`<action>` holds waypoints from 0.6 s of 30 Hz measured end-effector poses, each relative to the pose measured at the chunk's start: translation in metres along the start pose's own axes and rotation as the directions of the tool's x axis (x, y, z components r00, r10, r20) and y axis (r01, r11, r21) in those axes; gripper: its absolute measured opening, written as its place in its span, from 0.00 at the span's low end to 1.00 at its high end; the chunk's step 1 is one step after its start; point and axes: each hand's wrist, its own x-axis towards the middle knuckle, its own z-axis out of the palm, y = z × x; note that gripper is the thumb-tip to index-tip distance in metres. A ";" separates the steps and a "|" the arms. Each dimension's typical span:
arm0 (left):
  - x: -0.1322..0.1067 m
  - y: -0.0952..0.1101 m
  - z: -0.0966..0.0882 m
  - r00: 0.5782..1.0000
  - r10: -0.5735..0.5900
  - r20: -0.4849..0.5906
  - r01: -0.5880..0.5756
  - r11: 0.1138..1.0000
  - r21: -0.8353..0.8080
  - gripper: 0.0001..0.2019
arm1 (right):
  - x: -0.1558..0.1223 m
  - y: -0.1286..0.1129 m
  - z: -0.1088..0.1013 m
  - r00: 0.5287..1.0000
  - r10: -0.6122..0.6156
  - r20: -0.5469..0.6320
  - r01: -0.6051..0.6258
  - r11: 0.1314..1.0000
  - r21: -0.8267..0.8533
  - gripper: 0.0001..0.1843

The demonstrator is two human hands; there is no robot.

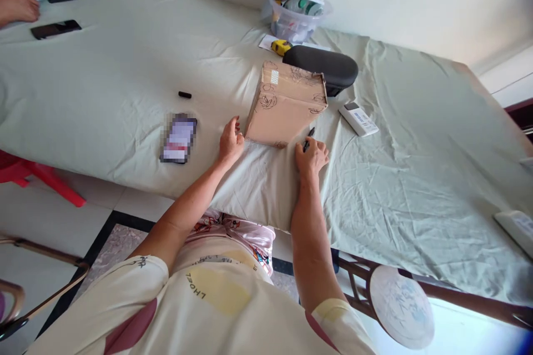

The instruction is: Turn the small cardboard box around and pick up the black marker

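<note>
A brown cardboard box (291,102) stands on the cloth-covered table in front of me, with black scribbled loops on its faces and a small white label near its upper left. My right hand (312,158) rests by the box's near right corner, closed around a black marker pen (307,144) whose end sticks up past the fingers. Beside the near left corner lies my left hand (231,143), its fingers loosely bent and apart, holding nothing; whether it touches the cardboard I cannot tell. A small black pen cap (185,94) lies farther left on the cloth.
Left of me lies a phone (179,138) with a lit screen. Behind the box are a black case (322,66), a yellow tape measure (281,47) and a filled plastic basket (291,26). A white package (358,120) lies right. Another person's hand (19,8) is far left.
</note>
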 end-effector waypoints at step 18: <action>-0.047 -0.011 -0.161 0.918 -0.273 -0.289 0.397 0.656 0.642 0.44 | 0.010 -0.003 -0.004 0.989 0.111 -0.096 -0.082 0.960 0.268 0.26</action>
